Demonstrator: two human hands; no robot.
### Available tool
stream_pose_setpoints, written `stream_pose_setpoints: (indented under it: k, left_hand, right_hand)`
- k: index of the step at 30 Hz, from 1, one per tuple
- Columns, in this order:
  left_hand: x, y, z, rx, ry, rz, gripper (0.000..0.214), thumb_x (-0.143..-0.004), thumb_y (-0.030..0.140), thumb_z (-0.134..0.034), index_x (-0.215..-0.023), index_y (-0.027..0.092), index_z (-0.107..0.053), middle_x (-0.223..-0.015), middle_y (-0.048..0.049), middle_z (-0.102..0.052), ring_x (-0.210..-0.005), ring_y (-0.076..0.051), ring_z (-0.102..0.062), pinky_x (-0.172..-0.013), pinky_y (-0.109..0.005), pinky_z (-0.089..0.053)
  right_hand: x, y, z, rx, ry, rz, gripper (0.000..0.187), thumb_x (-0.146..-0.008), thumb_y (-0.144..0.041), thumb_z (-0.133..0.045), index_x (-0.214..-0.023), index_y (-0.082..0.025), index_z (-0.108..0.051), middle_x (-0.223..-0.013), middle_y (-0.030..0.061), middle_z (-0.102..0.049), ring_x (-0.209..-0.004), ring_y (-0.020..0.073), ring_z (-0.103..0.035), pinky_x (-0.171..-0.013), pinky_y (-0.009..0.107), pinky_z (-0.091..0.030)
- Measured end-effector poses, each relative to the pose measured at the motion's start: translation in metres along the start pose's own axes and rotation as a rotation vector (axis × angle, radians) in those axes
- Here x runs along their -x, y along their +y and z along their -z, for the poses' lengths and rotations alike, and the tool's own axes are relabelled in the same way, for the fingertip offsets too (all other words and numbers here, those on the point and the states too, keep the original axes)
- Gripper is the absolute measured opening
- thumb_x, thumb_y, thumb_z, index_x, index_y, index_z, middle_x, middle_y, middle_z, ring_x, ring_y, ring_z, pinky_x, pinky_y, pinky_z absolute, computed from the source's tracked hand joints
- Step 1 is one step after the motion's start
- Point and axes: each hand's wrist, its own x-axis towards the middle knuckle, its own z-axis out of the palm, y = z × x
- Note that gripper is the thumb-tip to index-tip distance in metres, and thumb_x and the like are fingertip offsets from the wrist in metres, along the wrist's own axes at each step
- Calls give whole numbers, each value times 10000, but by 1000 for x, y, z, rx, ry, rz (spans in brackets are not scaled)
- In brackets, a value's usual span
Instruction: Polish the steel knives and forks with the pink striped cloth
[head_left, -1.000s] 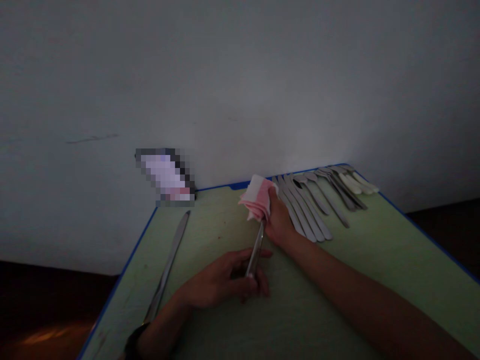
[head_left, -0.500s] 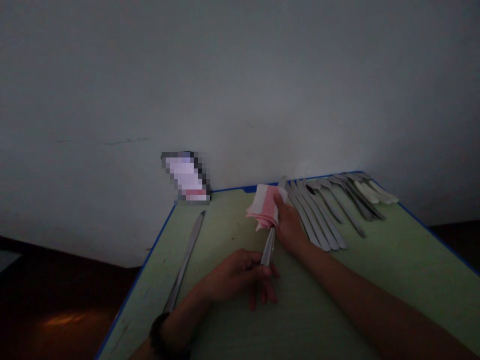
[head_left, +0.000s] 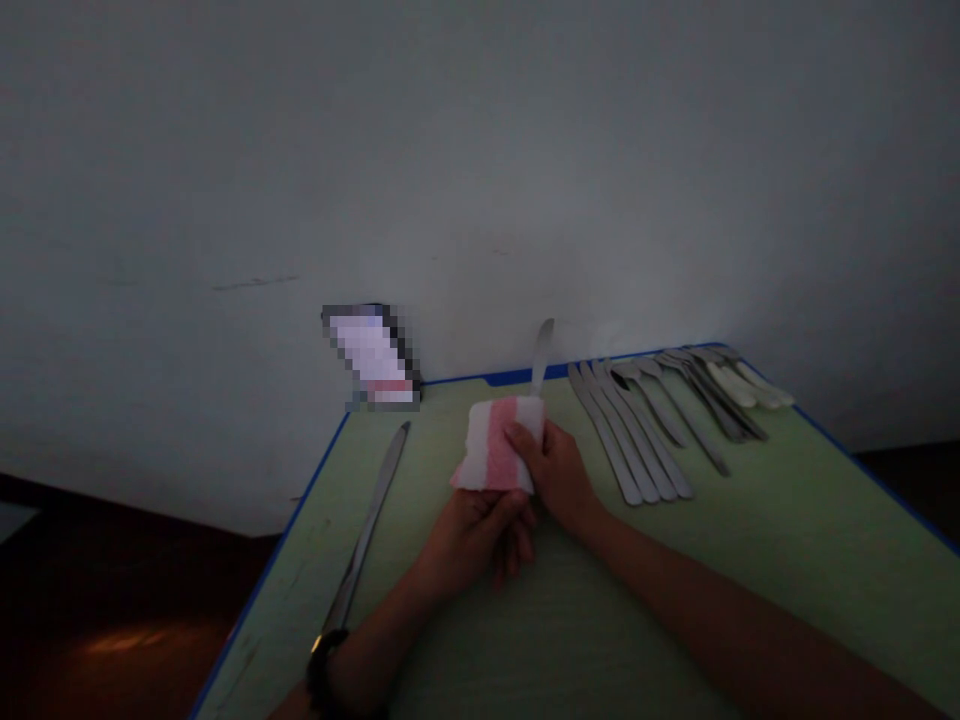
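The right hand (head_left: 561, 472) clenches a folded pink-and-white cloth (head_left: 495, 450) around a steel table knife (head_left: 541, 352), held above the green table (head_left: 750, 520). The blade tip protrudes upward from the cloth. The left hand (head_left: 478, 535) is closed on the knife's hidden lower end. A second steel knife (head_left: 371, 525) lies to the left, and a row of steel cutlery (head_left: 645, 425) to the right.

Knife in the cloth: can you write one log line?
left hand: grips knife | right hand: holds cloth round its blade | table: cutlery row right, second knife left

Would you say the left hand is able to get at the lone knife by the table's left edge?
Probably yes: the lone knife lies close beside the left hand across bare table, though it grips another knife.
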Motion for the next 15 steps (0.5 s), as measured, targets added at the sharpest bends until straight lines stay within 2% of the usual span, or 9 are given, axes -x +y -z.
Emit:
stream_pose_setpoints:
  k: [5, 12, 15]
  left_hand:
    - [0, -1, 0, -7, 46, 3, 408, -824, 522, -520, -733, 126, -557, -473, 0, -599, -335, -81, -502, -312, -158, -370]
    - [3, 3, 1, -14, -6, 18, 446, -770, 568, -577, -714, 125, -579, -478, 2, -585, -385, -88, -500, -405, -195, -404]
    - [4, 6, 3, -72, -21, 24, 476, -807, 581, -512, -658, 134, -574, -455, -2, -566, -414, -99, -507, -434, -201, -386]
  right_hand:
    - [4, -1, -2, 3, 44, 29, 297, -759, -463, -585, -738, -167, -571, -627, -10, -541, -555, 118, -445, -514, 235, -350]
    - [5, -1, -1, 30, 2, 35, 365, -805, -495, -518, -630, -175, -518, -565, -27, -455, -527, 103, -375, -486, 234, -295]
    - [5, 1, -2, -5, -18, 30, 403, -819, -514, -485, -596, -180, -474, -541, -37, -392, -510, 96, -328, -458, 235, -253]
